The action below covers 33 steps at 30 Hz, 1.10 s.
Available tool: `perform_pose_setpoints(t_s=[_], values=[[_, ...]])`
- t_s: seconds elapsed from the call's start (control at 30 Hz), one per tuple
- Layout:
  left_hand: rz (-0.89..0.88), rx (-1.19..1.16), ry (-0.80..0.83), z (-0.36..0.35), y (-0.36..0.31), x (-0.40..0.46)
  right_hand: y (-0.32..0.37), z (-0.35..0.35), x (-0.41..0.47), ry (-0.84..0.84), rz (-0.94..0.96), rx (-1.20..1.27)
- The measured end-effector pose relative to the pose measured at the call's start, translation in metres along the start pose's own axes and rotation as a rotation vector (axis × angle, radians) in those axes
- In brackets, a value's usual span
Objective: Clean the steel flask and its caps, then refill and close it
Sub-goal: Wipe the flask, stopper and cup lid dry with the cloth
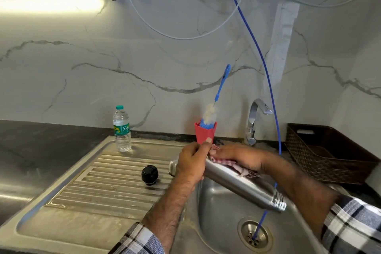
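The steel flask (pixel 243 186) lies tilted over the sink basin (pixel 218 218), its open threaded mouth pointing down to the right. My left hand (pixel 192 164) grips its upper end, the base. My right hand (pixel 239 158) presses a red-and-white checked cloth (pixel 231 164) against the flask's side. A black cap (pixel 149 174) sits on the ribbed drainboard (pixel 99 187). A steel cap (pixel 172 166) peeks out behind my left hand. A water bottle (pixel 122 129) with a teal lid stands at the drainboard's back.
A red cup (pixel 205 132) holds a blue-handled bottle brush (pixel 216 105) behind my hands. A chrome tap (pixel 254 121) rises at the sink's back. A blue tube (pixel 266 80) hangs down into the drain (pixel 255 235). A brown woven basket (pixel 329 154) stands at right.
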<state>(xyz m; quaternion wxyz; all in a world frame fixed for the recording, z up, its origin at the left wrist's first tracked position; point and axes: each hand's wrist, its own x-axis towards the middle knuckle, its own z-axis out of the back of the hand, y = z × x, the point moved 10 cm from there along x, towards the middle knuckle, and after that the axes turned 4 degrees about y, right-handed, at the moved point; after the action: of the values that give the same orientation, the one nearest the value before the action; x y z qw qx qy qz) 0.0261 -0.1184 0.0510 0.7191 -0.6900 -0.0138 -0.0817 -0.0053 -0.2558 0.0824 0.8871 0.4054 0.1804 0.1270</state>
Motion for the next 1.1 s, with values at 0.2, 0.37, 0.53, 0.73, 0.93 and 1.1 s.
perform_pose_setpoints(t_s=[0.2,0.37,0.53,0.73,0.93,1.1], values=[[0.049,0.039,-0.123,0.028,0.0,0.007,-0.023,-0.01,-0.024,-0.056,-0.064,-0.222],[0.231,0.013,-0.173,0.028,0.026,0.005,0.003,-0.03,-0.041,-0.359,0.007,-0.998],[0.387,-0.073,-0.088,-0.003,0.047,-0.005,0.025,-0.051,-0.03,-0.447,0.053,-1.109],[0.413,-0.202,-0.114,0.022,0.049,0.002,0.029,-0.058,-0.028,-0.515,0.23,-1.19],[0.489,-0.272,-0.045,0.022,0.045,-0.001,0.022,-0.058,-0.035,-0.556,0.22,-1.356],[0.351,-0.164,-0.015,0.011,0.026,-0.005,0.038,-0.049,-0.026,-0.575,0.188,-1.314]])
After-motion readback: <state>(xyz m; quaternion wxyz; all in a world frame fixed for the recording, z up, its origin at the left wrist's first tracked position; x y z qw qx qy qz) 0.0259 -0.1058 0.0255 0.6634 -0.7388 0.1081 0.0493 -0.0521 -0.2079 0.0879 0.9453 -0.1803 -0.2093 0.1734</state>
